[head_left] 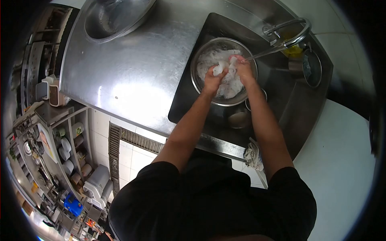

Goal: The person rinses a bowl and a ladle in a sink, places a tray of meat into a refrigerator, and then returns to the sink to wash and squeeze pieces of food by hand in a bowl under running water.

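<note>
Water from the tap [299, 37] runs into a round metal bowl [194, 76] standing in the dark sink [183, 102]. Pale, whitish pieces [230, 89] lie in the bowl's water. My left hand [214, 79] is closed round a white piece [219, 69] over the bowl's left-centre part. My right hand [243, 70], just right of it, has its fingers curled at another whitish piece, beside something pink [237, 58] under the stream. The two hands are close together, and the fingertips are partly hidden by the pieces and water.
A large metal basin [105, 24] rests on the steel counter [132, 68]. Right of the bowl is a metal pot [309, 68]; a smaller pot [238, 119] sits below it. A crumpled cloth [253, 154] hangs at the sink's front edge. Shelves [60, 120] stand at left.
</note>
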Available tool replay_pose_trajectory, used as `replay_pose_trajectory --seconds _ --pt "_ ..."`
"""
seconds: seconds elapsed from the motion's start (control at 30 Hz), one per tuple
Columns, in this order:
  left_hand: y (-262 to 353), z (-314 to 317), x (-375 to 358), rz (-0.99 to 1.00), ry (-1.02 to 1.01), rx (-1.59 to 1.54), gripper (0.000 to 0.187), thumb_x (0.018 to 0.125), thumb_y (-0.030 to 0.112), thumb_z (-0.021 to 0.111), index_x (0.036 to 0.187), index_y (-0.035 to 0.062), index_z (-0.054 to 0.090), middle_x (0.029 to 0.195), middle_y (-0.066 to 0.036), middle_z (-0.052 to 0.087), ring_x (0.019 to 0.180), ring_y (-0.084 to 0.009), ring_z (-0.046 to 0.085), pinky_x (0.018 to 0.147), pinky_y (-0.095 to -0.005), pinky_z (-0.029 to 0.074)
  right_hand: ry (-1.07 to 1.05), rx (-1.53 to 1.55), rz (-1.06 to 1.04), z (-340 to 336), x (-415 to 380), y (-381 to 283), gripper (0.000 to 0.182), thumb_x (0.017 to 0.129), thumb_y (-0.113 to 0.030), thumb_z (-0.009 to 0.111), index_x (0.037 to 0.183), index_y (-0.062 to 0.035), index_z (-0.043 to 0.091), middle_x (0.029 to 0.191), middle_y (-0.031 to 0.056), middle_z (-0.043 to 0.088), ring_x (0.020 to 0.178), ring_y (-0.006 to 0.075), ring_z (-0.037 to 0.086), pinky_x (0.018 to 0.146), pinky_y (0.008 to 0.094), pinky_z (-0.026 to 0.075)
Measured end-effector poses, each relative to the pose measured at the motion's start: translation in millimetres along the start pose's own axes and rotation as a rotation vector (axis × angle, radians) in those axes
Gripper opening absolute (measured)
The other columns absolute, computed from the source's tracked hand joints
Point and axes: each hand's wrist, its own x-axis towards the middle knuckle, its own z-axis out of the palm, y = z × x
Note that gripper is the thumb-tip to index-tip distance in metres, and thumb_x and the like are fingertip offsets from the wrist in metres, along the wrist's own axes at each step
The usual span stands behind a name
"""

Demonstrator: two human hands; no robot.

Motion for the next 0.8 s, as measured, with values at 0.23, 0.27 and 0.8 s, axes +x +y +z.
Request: replay_pose_trajectory --seconds 0.23,0.27,0.8 --pt "-17 3 10 0.172 -0.035 0.006 0.047 0.088 0.004 0.074 0.131 0.0091 0.056 0.112 -0.005 0.066 0.099 -0.0158 0.064 0.085 -0.0303 0.054 0.254 -0.196 0.043 19 -8 4 0.051 0.092 -0.020 0.061 0.137 0.0024 0.052 0.130 0.0210 0.060 0.120 0.0290 0.059 0.100 0.0377 0.047" --pt "-22 3 14 0.189 -0.050 0.027 0.047 0.088 0.003 0.073 0.131 0.0089 0.056 0.113 -0.006 0.066 0.101 -0.0161 0.064 0.086 -0.0302 0.053 0.278 -0.248 0.012 21 -9 5 0.054 0.091 -0.022 0.061 0.138 0.0033 0.050 0.132 0.0231 0.059 0.122 0.0311 0.058 0.102 0.0389 0.046" --pt "-6 35 16 0.029 -0.006 -0.021 0.031 0.097 0.027 0.069 0.121 0.0068 0.065 0.104 -0.003 0.068 0.089 -0.0114 0.061 0.076 -0.0275 0.051 0.375 -0.063 0.004 -1 8 34 0.055 0.092 -0.041 0.064 0.136 -0.0084 0.056 0.127 0.0111 0.064 0.116 0.0283 0.061 0.094 0.0433 0.051"
